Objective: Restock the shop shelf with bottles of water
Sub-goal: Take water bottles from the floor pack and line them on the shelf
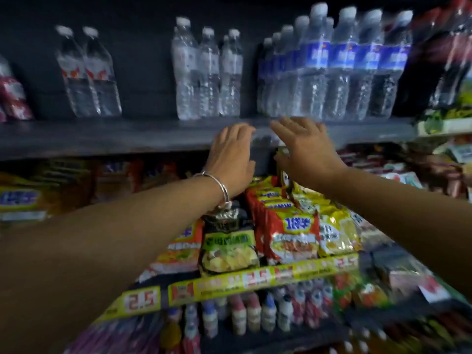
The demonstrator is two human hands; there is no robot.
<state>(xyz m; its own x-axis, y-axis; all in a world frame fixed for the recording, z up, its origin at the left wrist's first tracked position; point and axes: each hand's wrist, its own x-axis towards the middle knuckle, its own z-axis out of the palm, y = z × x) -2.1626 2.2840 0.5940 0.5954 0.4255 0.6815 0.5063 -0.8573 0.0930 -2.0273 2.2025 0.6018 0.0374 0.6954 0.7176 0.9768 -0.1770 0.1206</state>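
Water bottles stand on a dark shelf at the top. Two with red-white labels are on the left, three clear ones in the middle, and several blue-labelled ones on the right. My left hand, a silver bangle on its wrist, and my right hand are both raised in front of the shelf's front edge, just below the bottles. Their fingers are straight and hold nothing. A narrow gap separates the two hands. The picture is blurred by motion.
Below the shelf lie several packets of instant noodles behind a yellow price strip. Small drink bottles stand on the level under that. More packets fill the left and right sides. Red-labelled bottles stand at the top right.
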